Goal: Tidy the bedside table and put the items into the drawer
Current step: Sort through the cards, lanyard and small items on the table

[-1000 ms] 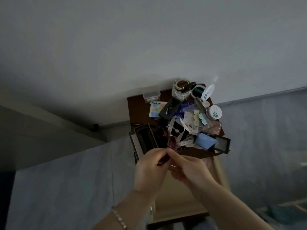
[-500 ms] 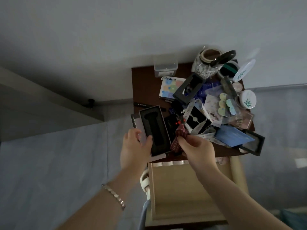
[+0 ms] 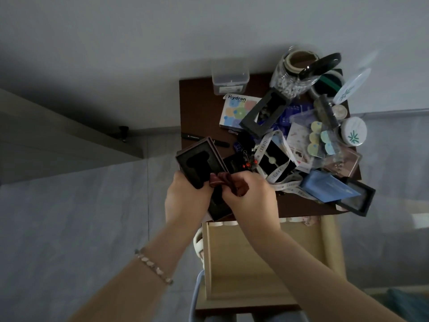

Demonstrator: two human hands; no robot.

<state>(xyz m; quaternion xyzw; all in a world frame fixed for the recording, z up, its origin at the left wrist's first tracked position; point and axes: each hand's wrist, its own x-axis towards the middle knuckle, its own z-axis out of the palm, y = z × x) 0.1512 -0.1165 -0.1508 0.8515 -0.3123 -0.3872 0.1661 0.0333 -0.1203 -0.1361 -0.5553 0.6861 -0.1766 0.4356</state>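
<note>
Table (image 3: 197,108), one drawer (image 3: 232,263), left hand (image 3: 185,201), one box (image 3: 197,163), right hand (image 3: 253,196), one bow (image 3: 219,178)

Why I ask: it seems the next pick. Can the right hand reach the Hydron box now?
Probably not yet: the right hand pinches a dark red ribbon, so it is busy. Once freed, likely yes: the Hydron box lies open from above, only a black frame overlapping its right edge.

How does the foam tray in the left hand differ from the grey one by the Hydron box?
The held tray is black with a brown rim; the grey tray is paler. The left hand grips the held tray; the grey tray lies untouched, overlapping the Hydron box. Both are rectangular with a cut-out.
</note>
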